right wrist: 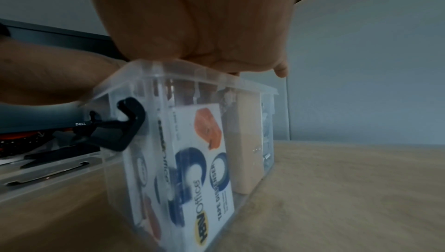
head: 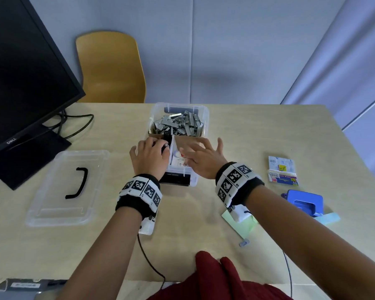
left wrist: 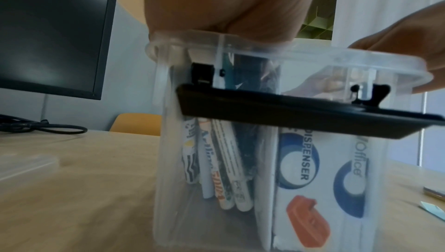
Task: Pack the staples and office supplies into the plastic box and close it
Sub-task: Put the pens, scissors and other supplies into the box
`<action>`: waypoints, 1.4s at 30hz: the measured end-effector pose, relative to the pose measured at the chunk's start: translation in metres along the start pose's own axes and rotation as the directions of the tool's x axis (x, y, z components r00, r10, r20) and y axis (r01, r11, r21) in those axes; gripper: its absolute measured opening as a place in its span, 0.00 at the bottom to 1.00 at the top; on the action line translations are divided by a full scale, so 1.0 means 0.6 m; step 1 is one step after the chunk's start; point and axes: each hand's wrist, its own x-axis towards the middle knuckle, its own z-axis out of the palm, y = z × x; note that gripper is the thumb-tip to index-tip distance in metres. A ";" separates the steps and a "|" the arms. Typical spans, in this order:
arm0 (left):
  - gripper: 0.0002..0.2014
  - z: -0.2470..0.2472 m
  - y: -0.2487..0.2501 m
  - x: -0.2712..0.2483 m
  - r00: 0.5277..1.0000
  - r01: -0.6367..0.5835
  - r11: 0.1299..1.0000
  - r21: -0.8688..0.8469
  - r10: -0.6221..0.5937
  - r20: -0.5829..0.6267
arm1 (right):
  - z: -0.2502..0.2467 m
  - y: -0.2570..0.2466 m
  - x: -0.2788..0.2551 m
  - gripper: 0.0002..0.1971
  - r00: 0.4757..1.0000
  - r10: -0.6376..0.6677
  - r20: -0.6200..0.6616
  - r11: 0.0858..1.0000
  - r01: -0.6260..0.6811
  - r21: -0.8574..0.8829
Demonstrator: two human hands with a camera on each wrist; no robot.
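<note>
On the tabletop (head: 258, 131), a clear plastic box (head: 205, 118) is standing open at the centre, its far part holding a loose heap of staples (head: 179, 124). Nearer the person, a white tape dispenser carton (right wrist: 199, 161) is standing upright against the near wall, with a brown cardboard piece (right wrist: 245, 142) just behind it and a group of pens (left wrist: 224, 170) standing on end to its left. A black clip handle (left wrist: 289, 111) is hanging across the box's near wall.

The left hand (head: 148, 158) is lying over the box's near left rim with its fingers (head: 160, 146) curled down among the pens and a dark object; whether they are gripping anything cannot be told. The right hand (head: 200, 159) is reaching over the near right part of the box with its fingers (head: 196, 146) spread and nearly straight above the cardboard piece, holding nothing.

The clear lid (head: 67, 187), with its own black handle, is lying flat on the tabletop well to the left of the box, just in front of a dark monitor (head: 24, 79). To the right of the box, two small printed packets (head: 281, 169) are lying side by side, and nearer the person a blue hole punch (head: 305, 202) is sitting on pale blue paper. A pale green note pad (head: 245, 228) is lying partly under the right wrist. A yellow chair (head: 110, 68) is standing beyond the tabletop.
</note>
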 end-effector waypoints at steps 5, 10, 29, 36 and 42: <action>0.13 0.004 0.029 -0.020 0.979 -0.083 0.996 -0.042 0.074 -0.192 | 0.002 0.004 -0.016 0.21 0.999 -0.015 -0.045 0.996 0.018 0.085; 0.12 0.014 0.114 -0.045 0.914 -0.320 0.930 -0.181 0.252 -0.318 | 0.006 0.073 -0.067 0.22 0.943 0.142 -0.300 0.952 -0.047 0.303; 0.12 0.117 0.328 -0.134 0.688 -0.155 0.851 -0.501 0.457 0.563 | 0.092 0.307 -0.267 0.17 0.773 0.631 0.071 0.722 -0.618 0.311; 0.17 0.113 0.304 -0.106 0.738 0.326 0.674 -0.663 0.256 0.624 | 0.019 0.255 -0.199 0.09 0.842 0.507 -0.183 0.647 -0.231 0.727; 0.09 0.076 0.276 -0.060 0.902 0.294 0.501 -0.814 0.136 0.409 | -0.042 0.197 -0.148 0.10 0.867 0.412 -0.280 0.393 0.108 0.913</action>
